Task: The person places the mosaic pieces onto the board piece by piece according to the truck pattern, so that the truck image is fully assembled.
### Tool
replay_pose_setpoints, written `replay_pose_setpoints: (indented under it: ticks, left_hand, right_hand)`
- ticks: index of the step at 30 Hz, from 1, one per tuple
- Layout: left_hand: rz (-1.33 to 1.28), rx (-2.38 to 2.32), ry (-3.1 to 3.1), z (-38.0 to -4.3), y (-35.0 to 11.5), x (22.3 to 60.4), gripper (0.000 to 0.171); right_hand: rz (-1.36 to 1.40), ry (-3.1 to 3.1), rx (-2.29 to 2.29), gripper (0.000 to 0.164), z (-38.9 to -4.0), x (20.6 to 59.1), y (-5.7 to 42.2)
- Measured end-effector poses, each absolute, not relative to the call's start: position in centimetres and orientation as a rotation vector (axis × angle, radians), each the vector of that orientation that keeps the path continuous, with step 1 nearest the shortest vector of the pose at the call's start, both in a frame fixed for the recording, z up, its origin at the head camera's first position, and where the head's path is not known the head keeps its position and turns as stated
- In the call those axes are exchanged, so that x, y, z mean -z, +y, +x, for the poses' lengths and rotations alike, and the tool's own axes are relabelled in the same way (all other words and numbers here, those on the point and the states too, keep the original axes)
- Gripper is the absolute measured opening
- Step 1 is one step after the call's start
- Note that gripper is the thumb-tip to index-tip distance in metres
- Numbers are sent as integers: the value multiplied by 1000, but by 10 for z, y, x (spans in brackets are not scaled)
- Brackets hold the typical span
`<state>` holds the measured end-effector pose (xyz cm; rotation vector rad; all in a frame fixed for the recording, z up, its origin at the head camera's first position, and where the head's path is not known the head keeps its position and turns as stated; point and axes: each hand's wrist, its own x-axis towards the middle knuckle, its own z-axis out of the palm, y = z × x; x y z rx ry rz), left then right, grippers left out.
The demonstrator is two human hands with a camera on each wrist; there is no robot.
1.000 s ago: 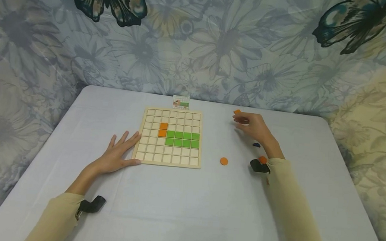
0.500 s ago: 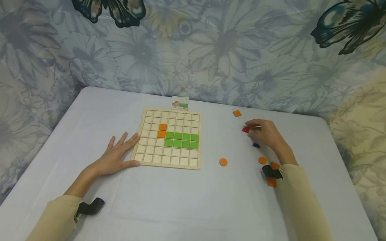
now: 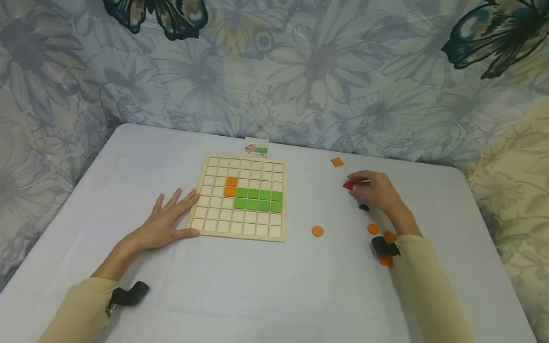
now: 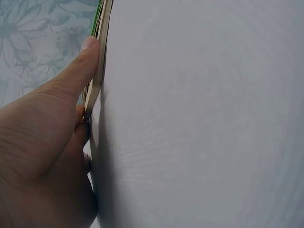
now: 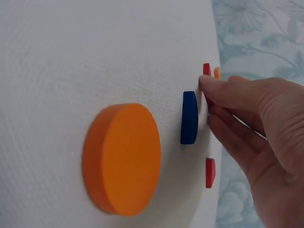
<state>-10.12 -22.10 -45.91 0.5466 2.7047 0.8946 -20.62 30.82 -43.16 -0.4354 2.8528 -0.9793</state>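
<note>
A square wooden grid board point(image 3: 211, 224) lies left of the middle of the table, with green squares point(image 3: 259, 200) and two orange squares point(image 3: 231, 186) set in its cells. My left hand point(image 3: 160, 227) rests with spread fingers at the board's left edge. In the left wrist view the thumb point(image 4: 83, 64) touches the board's side. Right of the board, my right hand point(image 3: 375, 192) pinches a small red tile point(image 3: 348, 185) between thumb and fingers, low over the cloth. Closer in, a dark blue half-round tile point(image 5: 189, 118) stands out beside the thumb. A second red tile point(image 5: 210, 173) lies below the fingers.
A small pattern card point(image 3: 256, 147) leans behind the board. An orange square point(image 3: 337, 162) lies beyond the right hand. Orange discs point(image 3: 317, 231) and more orange tiles point(image 3: 386, 260) lie nearer, some partly hidden by the black wrist camera point(image 3: 385, 246). A patterned cloth wall point(image 3: 318, 89) backs the table.
My right hand has let go of the orange square at the back, drawn back toward the right and taken hold of the red tile. The left hand has stayed at the board.
</note>
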Motion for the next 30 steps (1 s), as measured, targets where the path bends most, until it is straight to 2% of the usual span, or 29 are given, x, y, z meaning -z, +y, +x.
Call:
replay_pose_setpoints:
  ticks: [17, 30]
  left_hand:
    - [557, -904, 2721, -100, -221, 457, 93]
    - [554, -903, 2716, -101, -221, 457, 93]
  right_hand:
    - [-424, 2893, 990, 30, -205, 430, 299]
    - [-507, 2860, 1070, 29, -208, 423, 273]
